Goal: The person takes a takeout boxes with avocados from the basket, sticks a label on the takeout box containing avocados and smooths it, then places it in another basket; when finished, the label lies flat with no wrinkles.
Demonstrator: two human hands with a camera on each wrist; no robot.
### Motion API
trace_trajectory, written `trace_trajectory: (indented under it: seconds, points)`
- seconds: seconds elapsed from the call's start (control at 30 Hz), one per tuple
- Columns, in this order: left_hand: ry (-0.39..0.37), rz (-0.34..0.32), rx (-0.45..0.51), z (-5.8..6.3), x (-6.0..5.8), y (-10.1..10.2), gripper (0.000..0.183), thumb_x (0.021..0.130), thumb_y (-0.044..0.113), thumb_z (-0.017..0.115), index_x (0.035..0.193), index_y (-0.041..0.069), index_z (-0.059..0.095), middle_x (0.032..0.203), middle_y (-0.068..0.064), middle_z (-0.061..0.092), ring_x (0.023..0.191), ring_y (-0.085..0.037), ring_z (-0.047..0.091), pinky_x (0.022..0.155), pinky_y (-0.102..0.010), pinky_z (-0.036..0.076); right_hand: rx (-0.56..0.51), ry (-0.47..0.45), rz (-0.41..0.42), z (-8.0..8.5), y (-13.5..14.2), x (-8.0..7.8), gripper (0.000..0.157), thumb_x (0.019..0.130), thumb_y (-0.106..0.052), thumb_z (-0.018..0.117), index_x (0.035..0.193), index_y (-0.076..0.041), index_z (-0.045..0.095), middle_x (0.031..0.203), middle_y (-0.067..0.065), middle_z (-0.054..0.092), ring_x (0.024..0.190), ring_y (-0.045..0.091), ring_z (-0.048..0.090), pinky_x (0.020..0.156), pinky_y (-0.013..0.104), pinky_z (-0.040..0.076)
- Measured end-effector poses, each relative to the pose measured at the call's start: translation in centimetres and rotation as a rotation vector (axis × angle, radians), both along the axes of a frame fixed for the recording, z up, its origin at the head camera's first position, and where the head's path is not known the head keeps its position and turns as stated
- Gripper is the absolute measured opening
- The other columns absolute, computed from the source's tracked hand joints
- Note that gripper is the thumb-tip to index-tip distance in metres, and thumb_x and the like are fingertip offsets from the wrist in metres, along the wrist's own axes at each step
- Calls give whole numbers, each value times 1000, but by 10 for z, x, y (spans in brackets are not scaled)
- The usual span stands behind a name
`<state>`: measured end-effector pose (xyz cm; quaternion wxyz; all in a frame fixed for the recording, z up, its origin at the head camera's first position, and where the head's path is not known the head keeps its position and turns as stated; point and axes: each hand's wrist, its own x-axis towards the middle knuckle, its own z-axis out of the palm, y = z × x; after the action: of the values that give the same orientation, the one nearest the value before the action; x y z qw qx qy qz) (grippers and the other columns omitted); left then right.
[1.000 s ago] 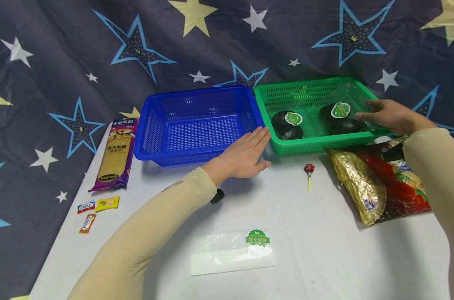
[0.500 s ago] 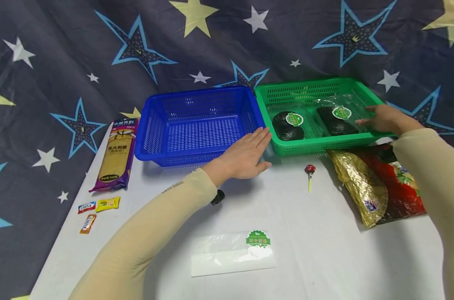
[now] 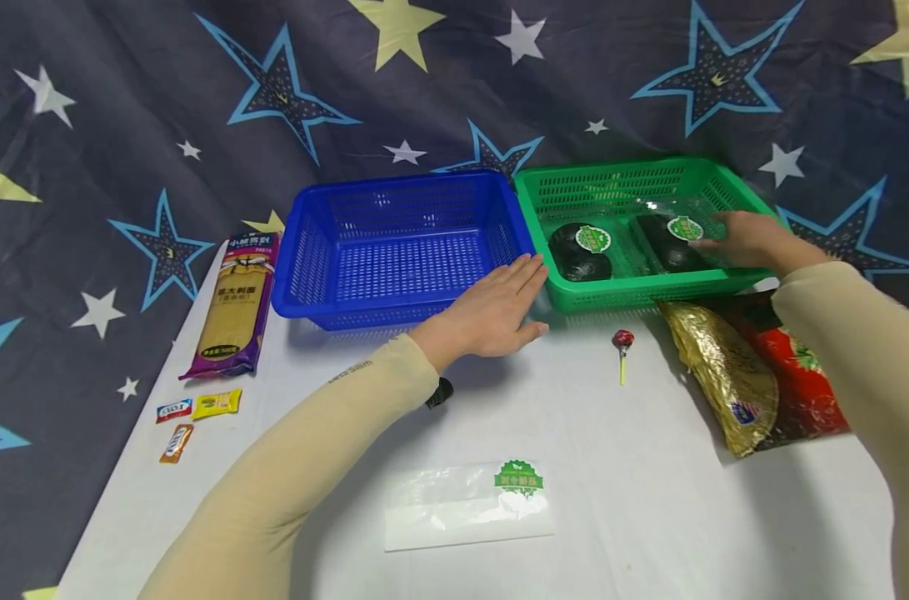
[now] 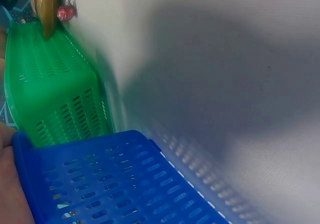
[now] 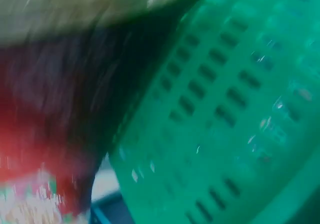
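In the head view, my left hand (image 3: 494,312) lies with straight fingers beside the front right corner of the blue basket (image 3: 349,315). The green basket (image 3: 619,297) next to it holds two clear plastic packs with dark contents and green-and-white stickers: a left pack (image 3: 580,254) and a right pack (image 3: 669,248). My right hand (image 3: 757,240) reaches over the green basket's right end, its thumb and fingers at the right pack's right edge. That hand is slightly blurred. The right wrist view shows the green basket's wall (image 5: 215,94), smeared by motion.
A lollipop (image 3: 622,346) and a large red-and-gold bag (image 3: 731,379) lie at right. At left are a pasta pack (image 3: 234,308) and several small wrapped sweets (image 3: 217,403). A clear stickered sleeve (image 3: 469,508) lies in front; a small black object (image 3: 441,393) sits beneath my left forearm.
My right hand has moved left along the green basket's right end. The right pack, tilted earlier, now lies lower and slightly further left. My left hand has stayed put.
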<state>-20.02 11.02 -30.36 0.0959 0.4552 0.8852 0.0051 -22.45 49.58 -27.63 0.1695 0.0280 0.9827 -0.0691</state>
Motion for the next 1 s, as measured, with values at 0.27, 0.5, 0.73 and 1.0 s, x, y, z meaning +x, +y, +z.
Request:
trace_trajectory:
  seconds: [0.27,0.5,0.73,1.0]
  points:
    - [-5,0,-2,1,0,1,77,100,52,28,152,7,-6,158,-8,-14,144,-21,-14,116,-32,-3,-144,-76,-42,-8,-12,3,106,86,-68,49,151,-1,1,146,42,-8,130,63,-1,97,76,10]
    - [-10,2,3,2,0,0,76,100,51,29,152,7,-6,159,-8,-14,144,-20,-15,117,-32,-3,-131,-92,37,-5,-14,1,92,88,-64,51,153,-9,16,146,44,-2,128,66,5,96,77,11]
    - [-18,2,5,5,-1,0,76,101,49,31,152,7,-6,158,-8,-15,144,-20,-15,116,-32,-4,-95,-110,101,5,-14,-1,89,88,-60,55,151,-7,22,145,41,18,128,62,15,98,74,15]
    - [-31,1,0,8,0,0,77,101,50,31,152,7,-6,159,-8,-14,144,-20,-15,116,-32,-4,-85,-112,111,5,-12,0,87,89,-58,55,151,-7,23,144,42,19,128,62,15,98,73,16]
